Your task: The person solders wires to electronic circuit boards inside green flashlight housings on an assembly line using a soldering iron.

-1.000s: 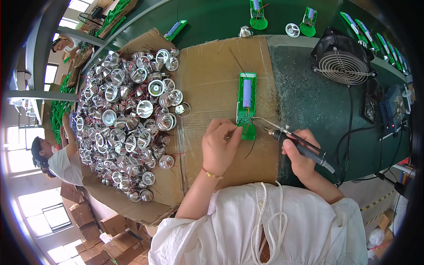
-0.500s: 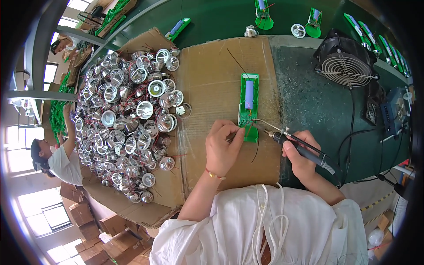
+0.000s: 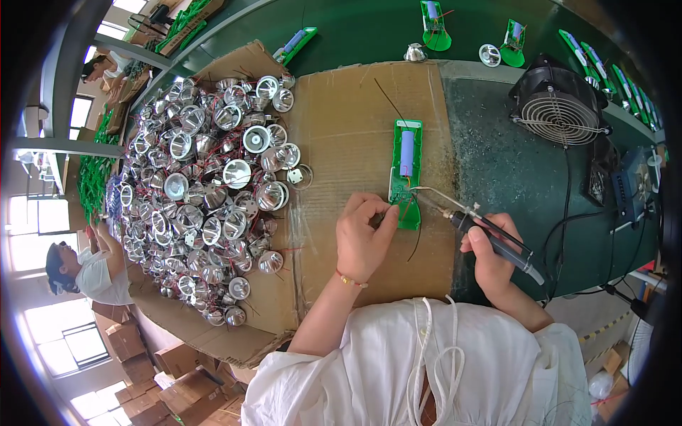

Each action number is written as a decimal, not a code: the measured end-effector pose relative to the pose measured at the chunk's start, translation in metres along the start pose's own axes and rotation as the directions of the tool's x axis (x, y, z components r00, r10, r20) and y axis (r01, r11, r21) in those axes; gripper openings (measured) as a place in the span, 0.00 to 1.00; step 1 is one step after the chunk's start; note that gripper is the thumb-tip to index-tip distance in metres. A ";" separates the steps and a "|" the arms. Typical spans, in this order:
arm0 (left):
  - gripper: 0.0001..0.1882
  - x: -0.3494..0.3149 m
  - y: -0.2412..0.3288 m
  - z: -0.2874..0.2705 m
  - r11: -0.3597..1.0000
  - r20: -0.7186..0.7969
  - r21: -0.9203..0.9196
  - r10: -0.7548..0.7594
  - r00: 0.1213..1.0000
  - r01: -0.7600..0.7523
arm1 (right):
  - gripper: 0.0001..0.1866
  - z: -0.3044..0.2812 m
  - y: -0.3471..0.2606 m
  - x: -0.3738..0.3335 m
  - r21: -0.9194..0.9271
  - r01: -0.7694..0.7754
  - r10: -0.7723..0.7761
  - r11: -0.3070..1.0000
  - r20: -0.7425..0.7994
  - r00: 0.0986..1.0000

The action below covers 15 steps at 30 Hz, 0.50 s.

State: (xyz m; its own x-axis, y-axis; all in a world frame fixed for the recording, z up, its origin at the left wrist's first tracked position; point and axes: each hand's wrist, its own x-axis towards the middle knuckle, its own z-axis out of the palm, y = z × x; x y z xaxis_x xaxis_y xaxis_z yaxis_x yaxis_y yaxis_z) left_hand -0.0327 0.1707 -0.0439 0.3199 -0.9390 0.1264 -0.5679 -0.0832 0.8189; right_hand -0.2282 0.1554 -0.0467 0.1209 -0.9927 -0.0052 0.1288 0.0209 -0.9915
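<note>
A green plastic lamp housing (image 3: 418,153) lies lengthwise on the cardboard sheet, with a purple cylindrical battery cell (image 3: 406,153) in its upper part and a small circuit board (image 3: 400,190) below it. Thin red and black wires run from it. My left hand (image 3: 366,234) is at the lower left edge of the housing, thumb and forefinger pinched together; what is between them is too small to make out. In my right hand (image 3: 495,252) is a soldering iron (image 3: 497,245) with a thin curved metal feed tube, its tip pointing left at the circuit board.
Many silver reflector cups (image 3: 213,192) with red wires are heaped in a cardboard box at left. A black fan (image 3: 558,106) and a blue box-shaped unit (image 3: 632,188) with cables stand at right. More green housings (image 3: 435,28) line the far edge. Another person (image 3: 89,270) is at far left.
The soldering iron and my right hand have shifted slightly right, away from the board. My left hand keeps its pinch. The person at far left has drawn an arm down from the green pile.
</note>
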 end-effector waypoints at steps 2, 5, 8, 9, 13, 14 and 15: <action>0.05 0.000 0.000 0.000 1.000 -0.002 -0.004 0.005 1.000 -0.005 | 0.06 -0.004 0.000 0.001 0.016 0.052 -0.052 0.999 -0.019 0.998; 0.05 0.000 -0.002 0.002 1.000 0.003 -0.017 0.007 1.000 -0.007 | 0.06 -0.012 0.000 0.001 0.000 0.069 -0.069 0.998 -0.021 0.997; 0.05 0.002 0.000 0.001 0.999 0.000 0.013 0.039 0.999 -0.039 | 0.07 -0.020 -0.011 0.008 -0.012 0.137 -0.137 0.991 -0.114 0.984; 0.04 0.001 0.003 -0.001 1.000 0.006 0.007 0.011 1.000 -0.011 | 0.07 -0.025 -0.015 0.011 -0.056 0.227 -0.233 0.972 -0.158 0.960; 0.04 0.000 0.003 -0.002 1.000 -0.012 0.012 0.028 1.000 -0.028 | 0.09 -0.042 -0.020 0.033 -0.339 0.221 -0.302 0.914 -0.209 0.930; 0.03 0.000 0.002 -0.002 0.999 -0.020 0.018 0.030 0.999 -0.030 | 0.08 -0.047 -0.011 0.038 -0.314 0.120 -0.190 0.942 -0.204 0.960; 0.03 0.000 0.000 -0.001 0.999 -0.018 0.023 0.028 0.999 -0.027 | 0.08 -0.049 -0.004 0.035 -0.308 0.144 -0.211 0.941 -0.198 0.957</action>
State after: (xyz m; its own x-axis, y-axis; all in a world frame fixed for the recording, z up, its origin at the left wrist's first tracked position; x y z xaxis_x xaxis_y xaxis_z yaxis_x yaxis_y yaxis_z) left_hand -0.0320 0.1707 -0.0430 0.3173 -0.9349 0.1589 -0.5935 -0.0651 0.8022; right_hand -0.2729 0.1146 -0.0494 -0.1062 -0.9781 0.1788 -0.1643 -0.1600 -0.9733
